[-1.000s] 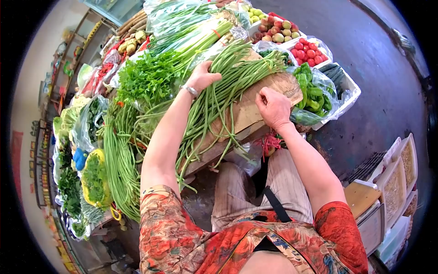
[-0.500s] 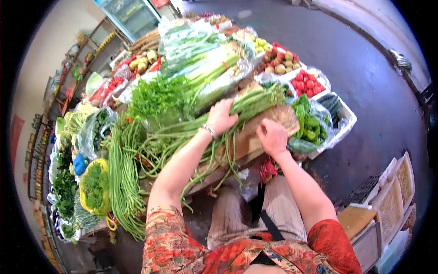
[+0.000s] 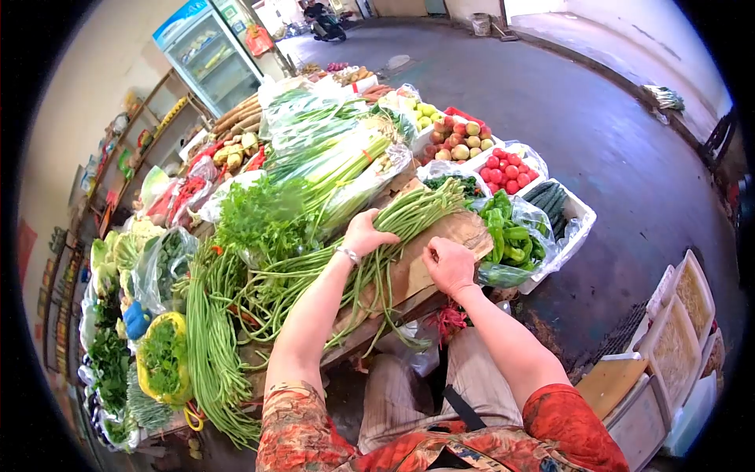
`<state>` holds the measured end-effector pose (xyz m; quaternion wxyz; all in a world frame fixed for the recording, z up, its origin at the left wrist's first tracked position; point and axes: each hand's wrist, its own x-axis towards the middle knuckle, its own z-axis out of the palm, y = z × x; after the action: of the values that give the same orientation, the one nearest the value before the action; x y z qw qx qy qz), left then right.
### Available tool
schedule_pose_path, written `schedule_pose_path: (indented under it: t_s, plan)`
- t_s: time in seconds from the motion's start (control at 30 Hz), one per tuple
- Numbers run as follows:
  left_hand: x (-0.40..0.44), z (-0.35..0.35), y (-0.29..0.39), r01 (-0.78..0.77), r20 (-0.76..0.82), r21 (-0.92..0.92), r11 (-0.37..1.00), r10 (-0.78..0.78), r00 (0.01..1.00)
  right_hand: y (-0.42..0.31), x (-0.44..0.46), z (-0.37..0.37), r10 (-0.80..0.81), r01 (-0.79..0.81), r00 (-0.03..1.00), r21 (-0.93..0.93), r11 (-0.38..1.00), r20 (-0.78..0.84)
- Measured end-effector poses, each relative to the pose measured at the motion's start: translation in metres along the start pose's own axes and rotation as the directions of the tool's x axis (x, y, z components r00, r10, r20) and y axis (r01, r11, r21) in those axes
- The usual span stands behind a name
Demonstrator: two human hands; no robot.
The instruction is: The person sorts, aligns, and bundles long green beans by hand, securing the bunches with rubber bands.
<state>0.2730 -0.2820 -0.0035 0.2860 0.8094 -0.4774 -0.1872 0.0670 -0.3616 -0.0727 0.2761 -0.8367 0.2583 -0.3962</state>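
Observation:
My left hand lies on a loose bundle of long green beans, its thumb and fingers around part of them near the middle. The bean ends point right, while the other ends trail left in loops. Just right of the bundle, my right hand is closed above a brown cardboard sheet; a small dark thing shows at its fingertips, too small to name. A second bunch of long beans hangs over the table's left side.
Leafy celery lies beyond the beans. Green peppers, tomatoes and cucumbers fill boxes at the right. Trays of dry goods stand at the lower right. A glass-door fridge and a person on a scooter are farther back.
The view has tilted up, showing more floor and the fridge. The trailing beans have swung leftward from beneath my left arm, and my left hand has moved along the bundle. My right hand stays closed.

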Motion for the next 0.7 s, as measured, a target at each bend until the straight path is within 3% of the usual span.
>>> schedule_pose_path:
  t_s: [0.1, 0.27, 0.37, 0.4, 0.5, 0.53, 0.6, 0.63, 0.7]
  plan:
    - [0.0, -0.005, 0.003, 0.086, -0.001, -0.188, 0.978, -0.088, 0.996, 0.004, -0.002, 0.004, -0.027, 0.028, 1.0, 0.005, 1.0, -0.01]
    - [-0.009, -0.008, 0.019, 0.088, -0.156, -0.232, 0.969, -0.126, 0.98, 0.002, -0.001, 0.003, -0.037, 0.037, 0.999, -0.014, 0.999, -0.012]
    - [-0.002, -0.014, 0.008, 0.167, 0.001, -0.521, 0.837, -0.195, 0.981, 0.0, 0.0, 0.0, -0.02, 0.021, 1.0, 0.01, 1.0, -0.015]
    - [0.002, -0.011, 0.001, 0.163, -0.007, -0.532, 0.831, -0.197, 0.98, -0.001, 0.001, -0.001, -0.02, 0.02, 1.0, 0.02, 1.0, -0.013]
    - [0.007, -0.006, 0.003, 0.122, -0.044, -0.341, 0.932, -0.146, 0.988, 0.0, 0.001, 0.0, 0.007, -0.007, 1.0, 0.016, 1.0, -0.003]
    - [0.005, -0.006, 0.007, 0.124, -0.043, -0.34, 0.932, -0.147, 0.988, 0.0, 0.001, 0.0, 0.003, -0.003, 1.0, 0.021, 1.0, 0.001]
    - [0.001, -0.007, 0.012, 0.074, -0.209, -0.384, 0.92, -0.164, 0.964, 0.001, 0.001, 0.0, 0.003, -0.004, 1.0, 0.029, 1.0, 0.005]
    - [0.001, -0.009, 0.012, 0.074, -0.294, -0.302, 0.95, -0.167, 0.941, 0.0, 0.001, -0.001, 0.003, -0.004, 1.0, 0.021, 1.0, 0.008]
    - [0.005, -0.014, 0.006, 0.067, -0.28, -0.372, 0.926, -0.181, 0.943, 0.0, 0.001, -0.001, 0.002, -0.002, 1.0, 0.016, 1.0, 0.013]
